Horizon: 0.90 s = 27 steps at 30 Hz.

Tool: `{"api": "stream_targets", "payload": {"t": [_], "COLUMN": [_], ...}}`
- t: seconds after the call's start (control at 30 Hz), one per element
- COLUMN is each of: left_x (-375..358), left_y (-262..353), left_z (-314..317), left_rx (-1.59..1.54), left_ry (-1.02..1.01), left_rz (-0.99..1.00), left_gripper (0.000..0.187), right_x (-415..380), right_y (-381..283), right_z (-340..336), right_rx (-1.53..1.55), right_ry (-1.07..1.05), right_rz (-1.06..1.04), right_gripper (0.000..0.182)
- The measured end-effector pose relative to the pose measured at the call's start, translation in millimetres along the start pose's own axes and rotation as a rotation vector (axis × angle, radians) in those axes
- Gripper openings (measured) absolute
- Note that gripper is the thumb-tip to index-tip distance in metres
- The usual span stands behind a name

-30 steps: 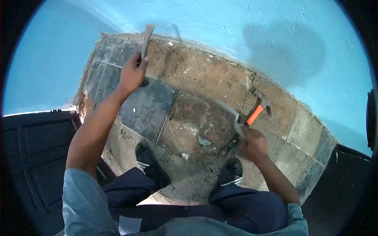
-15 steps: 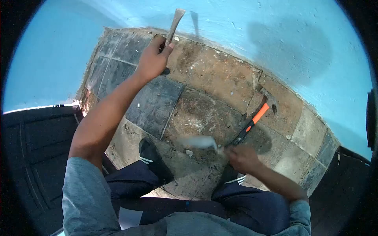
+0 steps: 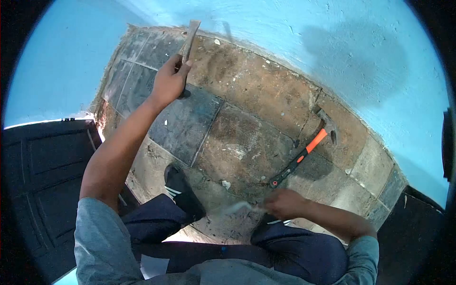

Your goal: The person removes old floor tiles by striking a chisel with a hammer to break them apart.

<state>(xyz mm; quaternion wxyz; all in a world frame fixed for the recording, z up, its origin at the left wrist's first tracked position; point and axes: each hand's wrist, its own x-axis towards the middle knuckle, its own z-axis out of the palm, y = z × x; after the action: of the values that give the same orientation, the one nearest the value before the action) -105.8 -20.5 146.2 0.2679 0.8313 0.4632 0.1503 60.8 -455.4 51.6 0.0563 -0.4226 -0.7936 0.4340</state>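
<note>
My left hand (image 3: 169, 81) is closed around a flat metal chisel (image 3: 191, 40), its wide end pointing up toward the wall. Low on the right, my right hand (image 3: 285, 203) grips a small trowel (image 3: 235, 207) whose blade is blurred by motion and points left, above the floor between my feet. A claw hammer (image 3: 311, 143) with an orange and black handle lies on the tiles beyond my right hand, its head toward the wall.
Blue walls (image 3: 266, 23) border the tiled floor (image 3: 237, 137), with dark and brownish tiles. A small white chip (image 3: 226, 185) lies near my shoe (image 3: 183, 190). A dark panelled door (image 3: 47, 161) stands at the left.
My left hand with the chisel has moved left and slightly down. My right hand and the trowel have moved down, closer to my body. The hammer's handle end now shows fully.
</note>
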Motion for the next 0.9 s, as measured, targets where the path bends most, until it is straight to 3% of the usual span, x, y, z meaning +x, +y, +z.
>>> {"api": "stream_targets", "payload": {"t": [0.07,0.13,0.23,0.33,0.4,0.47,0.57,0.67,0.73,0.8,0.9], "left_x": [-1.4,-6.8,-11.3,-18.9,-29.7,-34.8,-45.2,-48.8,-53.6,-58.3,-63.1], "left_y": [-5.0,-2.3,-15.4,-2.6,11.7,24.2,42.2,38.7,38.4,46.1,51.7], "left_z": [0.2,5.0,32.6,47.7,55.0,61.1,64.4,71.7,73.1,73.5,78.9], "left_rx": [0.021,0.031,-0.03,-0.088,-0.118,-0.151,-0.139,-0.21,-0.244,-0.254,-0.302], "left_ry": [-0.03,-0.038,0.036,0.012,-0.008,-0.069,-0.103,-0.115,-0.1,-0.093,-0.104], "left_rz": [-0.015,-0.054,-0.015,-0.058,-0.107,-0.138,-0.102,-0.082,-0.06,-0.059,-0.096], "left_gripper": [0.038,0.038,0.038,0.038,0.037,0.035,0.034,0.036,0.037,0.036,0.034], "right_x": [-16.1,-27.6,-19.9,-19.5,-17.1,-14.6,-18.3,-41.9,-58.2,-71.6,-69.6], "right_y": [27.2,34.6,44.5,42.4,11.2,-5.4,-16.9,-7.1,16.0,31.0,43.8], "right_z": [16.2,-15.3,-34.8,0.4,29.3,53.0,74.1,41.1,30.2,-9.9,-9.4], "right_rx": [0.038,-0.029,-0.123,-0.179,-0.003,0.091,0.249,0.265,0.02,0.137,-0.026], "right_ry": [0.297,0.516,0.961,0.84,0.578,0.246,0.253,0.568,0.879,0.854,1.068], "right_rz": [0.162,0.443,0.636,0.66,0.574,0.353,0.15,0.362,0.553,0.842,0.927], "right_gripper": [0.031,0.028,0.032,0.035,0.052,0.051,0.048,0.05,0.05,0.048,0.042]}}
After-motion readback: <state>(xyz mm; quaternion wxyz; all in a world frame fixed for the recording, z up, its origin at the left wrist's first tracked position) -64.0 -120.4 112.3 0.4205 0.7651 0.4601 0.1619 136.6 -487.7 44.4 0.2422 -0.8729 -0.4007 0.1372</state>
